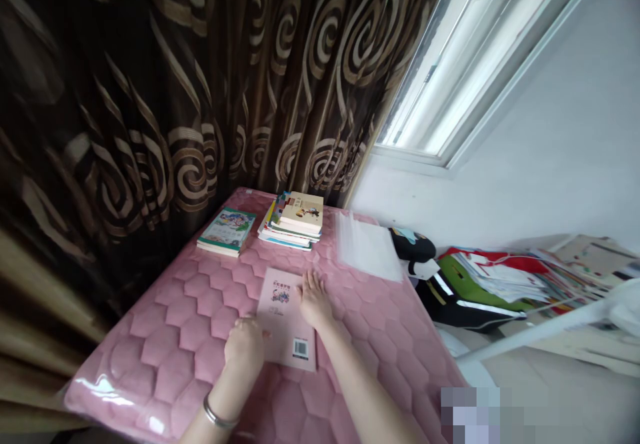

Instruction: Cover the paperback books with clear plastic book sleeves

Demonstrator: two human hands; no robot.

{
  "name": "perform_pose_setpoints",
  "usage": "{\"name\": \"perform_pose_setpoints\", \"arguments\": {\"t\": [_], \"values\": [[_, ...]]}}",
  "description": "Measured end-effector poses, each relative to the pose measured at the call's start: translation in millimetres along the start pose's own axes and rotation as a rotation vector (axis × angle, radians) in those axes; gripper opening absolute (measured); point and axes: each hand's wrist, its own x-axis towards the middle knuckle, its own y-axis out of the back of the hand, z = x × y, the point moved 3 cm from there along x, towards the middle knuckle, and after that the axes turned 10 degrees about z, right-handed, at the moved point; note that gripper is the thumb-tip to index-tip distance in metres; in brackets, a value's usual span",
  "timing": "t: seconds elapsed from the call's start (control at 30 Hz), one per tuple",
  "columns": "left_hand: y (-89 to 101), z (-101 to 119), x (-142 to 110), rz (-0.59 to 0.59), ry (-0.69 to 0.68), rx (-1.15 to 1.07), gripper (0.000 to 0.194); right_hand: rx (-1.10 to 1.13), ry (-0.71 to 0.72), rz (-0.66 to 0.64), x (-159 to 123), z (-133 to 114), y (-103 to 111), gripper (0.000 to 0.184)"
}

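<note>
A pale pink book [283, 317] lies with its barcode side up on the pink quilted table cover [200, 324]. My left hand [245, 343], with a silver bangle on the wrist, is closed at the book's left edge. Its thumb rests over the cover, while the curled fingers are partly hidden. Along the right edge, my right hand [314, 297] lies flat with its fingers stretched out, touching the book.
Behind stand a green-covered book pile [227, 231] and a taller book stack [295, 221]. Clear plastic sleeves [370, 247] lie at right. Beyond the table's right edge are a black bag [415, 244] and piled papers [505, 274]. A patterned curtain [225, 97] hangs behind.
</note>
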Motion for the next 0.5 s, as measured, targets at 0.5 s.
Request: {"name": "perform_pose_setpoints", "arguments": {"t": [0.5], "values": [[8.1, -5.4, 25.9, -0.161, 0.104, -0.853, 0.006, 0.33, -0.052, 0.356, -66.2, -29.8, -0.3, 0.041]]}}
